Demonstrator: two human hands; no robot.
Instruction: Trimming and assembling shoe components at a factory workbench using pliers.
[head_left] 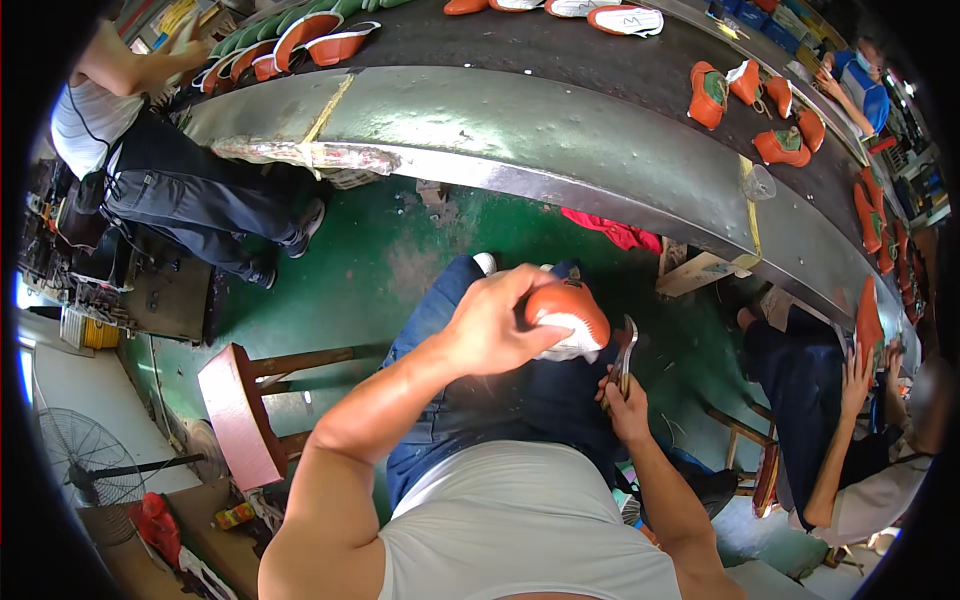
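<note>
Over my lap, my left hand (pixel 492 322) is wrapped round an orange-brown shoe upper (pixel 567 308), its rounded toe toward the right. White material shows along the shoe's lower edge, beneath my thumb. My right hand (pixel 628 408) is closed on the handles of metal pliers (pixel 628 348), whose curved head points up beside the shoe. A small gap separates the pliers from the shoe. The palm side of my left grip is hidden.
A metal-edged bench (pixel 480 125) with a dark conveyor belt (pixel 440 40) curves ahead, carrying several orange shoes (pixel 708 95). Co-workers stand at left (pixel 110 120) and sit at right (pixel 800 400). A wooden stool (pixel 243 415) and a fan (pixel 90 460) are at left.
</note>
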